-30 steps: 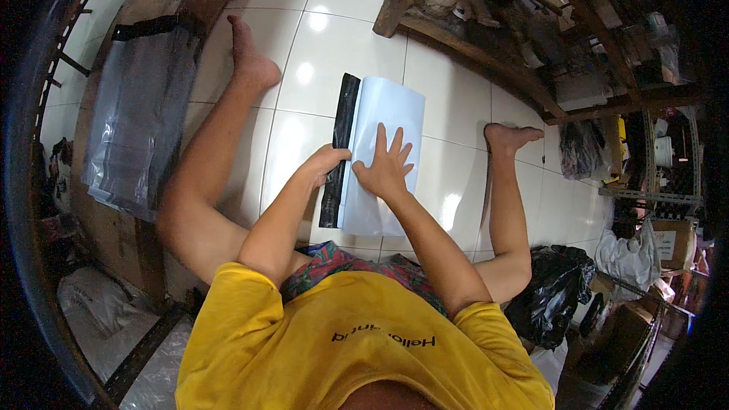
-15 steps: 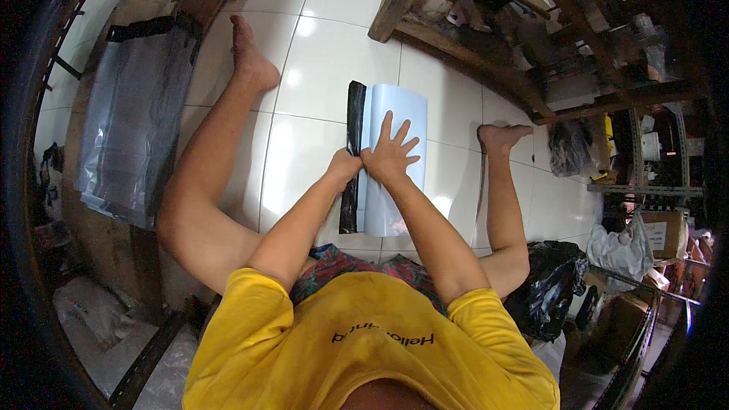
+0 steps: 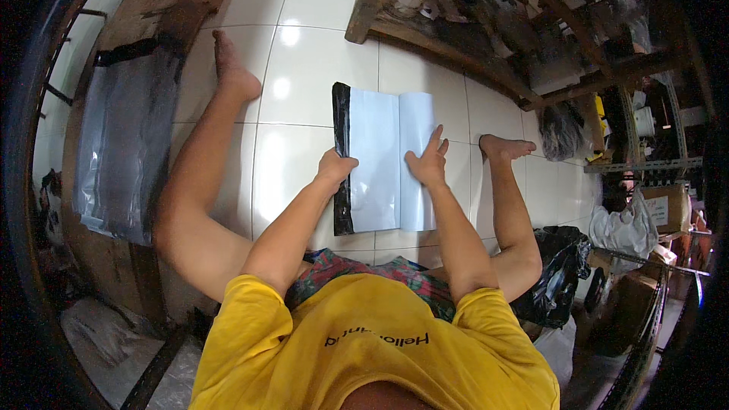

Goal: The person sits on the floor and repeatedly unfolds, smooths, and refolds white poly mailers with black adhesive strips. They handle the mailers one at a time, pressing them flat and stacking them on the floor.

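- Your pale blue plastic sheet lies on the white tiled floor in front of you, between your two hands.
- Your left hand pinches the black strip along the sheet's left edge, thumb on top; keep that grip light but firm, as thin film probably slips and wrinkles easily.
- Your right hand is spread at the narrow right-hand panel; flat, even pressure from the thumb and fingers should keep it smooth.
- Judge the panel's line against the black strip: if the two run parallel, the film is likely lying square.
- The long axis runs away from your body, nearly straight ahead; the black edge faces left, the panel right, and one short end faces you.
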Tool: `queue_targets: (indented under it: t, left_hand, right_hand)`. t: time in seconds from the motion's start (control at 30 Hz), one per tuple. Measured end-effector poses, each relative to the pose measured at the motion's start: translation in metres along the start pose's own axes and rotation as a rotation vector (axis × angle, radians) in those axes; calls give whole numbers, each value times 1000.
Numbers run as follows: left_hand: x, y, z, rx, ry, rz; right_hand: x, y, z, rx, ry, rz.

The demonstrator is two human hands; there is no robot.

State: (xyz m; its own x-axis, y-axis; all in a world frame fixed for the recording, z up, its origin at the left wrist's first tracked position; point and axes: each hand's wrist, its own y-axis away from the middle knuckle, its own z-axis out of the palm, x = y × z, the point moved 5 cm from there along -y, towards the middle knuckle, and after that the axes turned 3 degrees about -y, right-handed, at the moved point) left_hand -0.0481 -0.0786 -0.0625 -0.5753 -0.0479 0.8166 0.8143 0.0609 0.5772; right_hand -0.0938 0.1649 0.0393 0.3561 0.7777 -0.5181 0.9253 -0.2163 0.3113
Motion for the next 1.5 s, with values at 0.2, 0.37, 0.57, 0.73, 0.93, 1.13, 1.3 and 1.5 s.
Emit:
queue_targets:
  t: [0.2, 0.37, 0.57, 0.73, 0.93, 1.13, 1.3, 1.5]
  left_hand:
    - [38, 26, -4, -15, -2, -74]
    - [47, 30, -13, -16, -25, -76]
    - [60, 34, -41, 22, -101, -90]
    - [47, 25, -60, 20, -99, -96]
    - [47, 24, -67, 13, -130, -120]
    - [34, 15, -78, 28, -158, -166]
    - [43, 21, -75, 19, -133, -180]
    - [39, 28, -107, 76, -147, -209]
  right_hand:
    - [39, -20, -28, 14, 127, -194]
    - [-48, 26, 1, -174, 966, -914]
    - [-10, 1, 11, -248, 899, -738]
    - [20, -3, -15, -292, 894, -678]
    - [43, -2, -35, -296, 841, -572]
    - [89, -7, -69, -224, 724, -570]
    - [166, -43, -90, 62, 96, -389]
    - [143, -91, -86, 46, -317, 131]
